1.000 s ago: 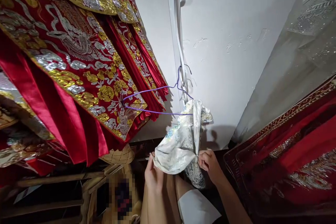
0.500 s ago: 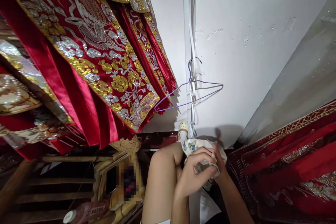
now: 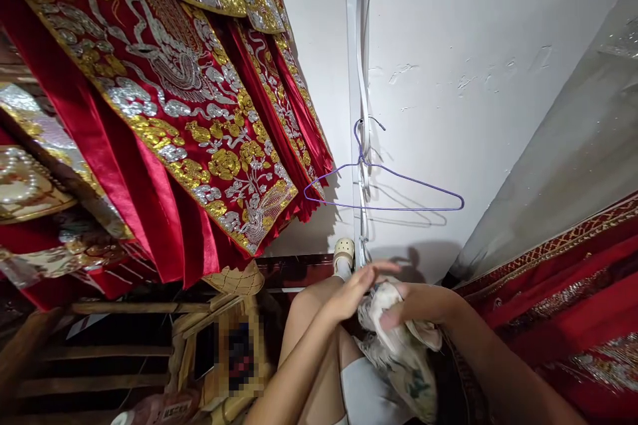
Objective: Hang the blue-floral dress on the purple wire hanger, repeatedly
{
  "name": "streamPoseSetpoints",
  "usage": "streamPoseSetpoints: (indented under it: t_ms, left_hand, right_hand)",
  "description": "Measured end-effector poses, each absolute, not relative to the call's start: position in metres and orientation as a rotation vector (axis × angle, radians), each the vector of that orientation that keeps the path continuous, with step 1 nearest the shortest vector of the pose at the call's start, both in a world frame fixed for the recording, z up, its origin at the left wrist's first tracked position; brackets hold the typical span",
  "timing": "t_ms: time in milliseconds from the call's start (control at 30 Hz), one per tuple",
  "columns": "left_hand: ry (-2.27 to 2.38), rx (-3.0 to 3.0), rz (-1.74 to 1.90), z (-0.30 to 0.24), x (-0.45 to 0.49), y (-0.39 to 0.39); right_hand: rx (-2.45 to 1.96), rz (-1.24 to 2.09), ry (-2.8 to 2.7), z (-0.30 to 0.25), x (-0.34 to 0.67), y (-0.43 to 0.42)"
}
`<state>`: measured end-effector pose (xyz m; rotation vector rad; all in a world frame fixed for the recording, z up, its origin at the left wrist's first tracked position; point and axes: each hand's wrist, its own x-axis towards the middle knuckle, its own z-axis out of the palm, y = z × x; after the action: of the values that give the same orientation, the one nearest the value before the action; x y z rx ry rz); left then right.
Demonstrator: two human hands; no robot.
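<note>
A crumpled white cloth with a blue-green leafy print [image 3: 416, 382] hangs over my lap. My right hand [image 3: 406, 305] is closed around its bunched upper part. My left hand [image 3: 356, 292] lies against the left side of the bunch, its fingers stretched out flat and pointing right. Part of the cloth is hidden behind my right hand and forearm. Above both hands a purple wire hanger [image 3: 413, 180] hangs from a white strap [image 3: 363, 80] by the wall, with nothing on it.
Red garments embroidered in gold and silver [image 3: 224, 163] hang at the left. Below them stand a bamboo chair [image 3: 119, 309] and a bottle [image 3: 169, 408]. More red embroidered fabric [image 3: 573, 305] lies at the right. A cream clog [image 3: 343, 249] is on my foot near the wall.
My hands have moved apart from their joined pose around the cloth. My left fingers have straightened, and the cloth now hangs lower towards my lap. The hanger has swung round to face me more.
</note>
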<state>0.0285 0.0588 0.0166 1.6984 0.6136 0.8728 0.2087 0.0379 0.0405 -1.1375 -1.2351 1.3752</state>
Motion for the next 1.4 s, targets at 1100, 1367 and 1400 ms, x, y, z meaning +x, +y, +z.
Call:
streamPoseSetpoints:
  t_ms: [1100,1367,1400]
  left_hand:
    - [1.624,2.346,1.032,0.077,-0.076,0.125]
    - [1.365,2.140,1.316,0.095,-0.029,0.150]
    - [1.407,2.204,1.319,0.095,-0.030,0.151]
  right_hand:
    - [-1.428,0.497,-1.596,0.089,0.270,0.108]
    - [-1.169,0.595,-1.747,0.072,0.252,0.094]
    - [-1.199,0.592,-1.737,0.073,0.255,0.092]
